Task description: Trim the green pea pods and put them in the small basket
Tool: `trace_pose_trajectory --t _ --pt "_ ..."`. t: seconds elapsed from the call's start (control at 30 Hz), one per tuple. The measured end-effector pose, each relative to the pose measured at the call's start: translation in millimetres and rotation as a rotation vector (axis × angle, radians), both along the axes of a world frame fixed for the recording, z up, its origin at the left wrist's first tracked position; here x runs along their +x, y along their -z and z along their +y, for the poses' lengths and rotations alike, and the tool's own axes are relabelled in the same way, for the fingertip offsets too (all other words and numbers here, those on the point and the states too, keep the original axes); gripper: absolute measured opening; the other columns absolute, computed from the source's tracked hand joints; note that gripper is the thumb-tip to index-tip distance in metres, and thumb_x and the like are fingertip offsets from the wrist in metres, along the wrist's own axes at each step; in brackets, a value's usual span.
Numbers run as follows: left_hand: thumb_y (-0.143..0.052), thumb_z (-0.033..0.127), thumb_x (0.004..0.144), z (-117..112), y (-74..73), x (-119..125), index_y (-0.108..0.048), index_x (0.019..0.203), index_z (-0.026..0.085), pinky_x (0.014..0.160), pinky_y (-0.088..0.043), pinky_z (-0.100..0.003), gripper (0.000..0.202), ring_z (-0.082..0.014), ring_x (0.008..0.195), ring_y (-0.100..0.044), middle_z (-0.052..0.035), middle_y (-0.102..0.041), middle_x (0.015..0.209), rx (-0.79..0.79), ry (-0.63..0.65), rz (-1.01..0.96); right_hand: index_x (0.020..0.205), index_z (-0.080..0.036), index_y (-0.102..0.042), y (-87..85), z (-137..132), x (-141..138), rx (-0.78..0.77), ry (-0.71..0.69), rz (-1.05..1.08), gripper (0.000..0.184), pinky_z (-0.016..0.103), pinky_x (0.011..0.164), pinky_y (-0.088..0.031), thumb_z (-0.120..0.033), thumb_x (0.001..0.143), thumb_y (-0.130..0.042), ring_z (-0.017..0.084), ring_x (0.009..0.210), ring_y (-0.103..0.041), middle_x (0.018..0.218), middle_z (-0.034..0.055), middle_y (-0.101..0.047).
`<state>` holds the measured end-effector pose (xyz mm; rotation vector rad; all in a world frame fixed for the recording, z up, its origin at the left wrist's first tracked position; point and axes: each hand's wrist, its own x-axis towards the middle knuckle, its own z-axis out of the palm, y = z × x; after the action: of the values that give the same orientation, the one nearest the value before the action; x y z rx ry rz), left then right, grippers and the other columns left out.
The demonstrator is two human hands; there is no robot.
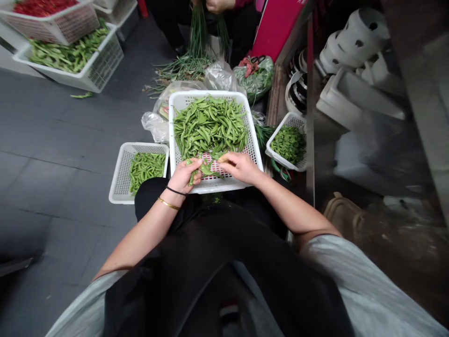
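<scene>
A white plastic basket point(258, 157) rests at my lap, with a heap of green pea pods point(210, 126) filling its far part. Over its near side, my left hand point(184, 176) is closed around a few pea pods point(192, 177). Loose pods point(208, 169) lie between my two hands, just above the basket's slotted bottom. My right hand point(242, 167) is closed in a pinch close by; whatever its fingertips hold is too small to name. At my left knee, a smaller white basket point(118, 180) contains more pods point(149, 168).
A basket of leafy greens point(288, 144) stands at the right beside a metal shelf with white containers point(351, 93). Beyond my basket lie plastic bags point(220, 75) and scallions point(185, 69); another person's hand point(219, 4) holds scallions. Stacked baskets point(89, 70) stand at the far left.
</scene>
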<state>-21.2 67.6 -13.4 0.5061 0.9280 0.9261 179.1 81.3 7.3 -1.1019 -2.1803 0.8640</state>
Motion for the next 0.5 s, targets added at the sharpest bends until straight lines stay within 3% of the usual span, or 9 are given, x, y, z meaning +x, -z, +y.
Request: trace_pose_trajectory --t 0.1,0.17,0.27,0.37,0.5 --pt "-0.082 0.031 0.058 0.7 1.8 4.0 -0.055 0.067 0.012 0.028 -0.024 -0.014 0.034 -0.003 0.033 -0.035 0.0053 -0.047 0.046 0.022 -0.103 0.036 0.089 -0.016 -0.062 1.9 -10.3 -10.3 0.182 -0.082 -0.126 0.02 0.028 0.076 -0.046 -0.027 0.092 -0.046 0.016 0.081 -0.059 0.086 0.0073 -0.066" --pt "-0.081 0.032 0.06 -0.1 2.5 6.5 -0.054 0.067 0.013 0.029 -0.026 -0.015 0.034 -0.0038 0.033 -0.036 0.0063 -0.044 0.044 0.031 -0.134 0.04 0.092 -0.015 -0.062 3.6 -15.1 -16.3 0.234 -0.064 -0.204 0.024 0.029 0.075 -0.046 -0.024 0.093 -0.04 0.017 0.081 -0.059 0.087 0.0089 -0.066" --pt "-0.08 0.032 0.061 -2.9 4.0 8.5 -0.054 0.069 0.013 0.029 -0.025 -0.014 0.033 -0.0024 0.032 -0.035 0.0066 -0.044 0.045 -0.012 -0.095 0.008 0.095 -0.014 -0.06 7.9 -17.9 -20.2 0.259 -0.077 -0.216 0.026 0.029 0.074 -0.045 -0.021 0.094 -0.036 0.017 0.081 -0.057 0.087 0.0097 -0.065" --pt "-0.081 0.033 0.061 -7.8 5.8 9.3 -0.054 0.069 0.012 0.029 -0.023 -0.014 0.035 -0.0021 0.032 -0.033 0.0058 -0.045 0.045 -0.038 0.015 -0.015 0.089 -0.015 -0.057 11.0 -18.8 -19.4 0.202 -0.135 -0.148 0.025 0.028 0.071 -0.045 -0.021 0.093 -0.034 0.016 0.075 -0.056 0.081 0.0073 -0.062" --pt "-0.082 0.034 0.06 -11.4 5.6 7.4 -0.056 0.07 0.011 0.029 -0.023 -0.014 0.036 -0.0024 0.032 -0.033 0.0038 -0.049 0.046 -0.008 0.099 -0.014 0.085 -0.016 -0.055 8.7 -15.0 -11.8 -0.014 -0.106 -0.013 0.019 0.025 0.065 -0.045 -0.019 0.092 -0.037 0.012 0.064 -0.056 0.072 0.002 -0.061"
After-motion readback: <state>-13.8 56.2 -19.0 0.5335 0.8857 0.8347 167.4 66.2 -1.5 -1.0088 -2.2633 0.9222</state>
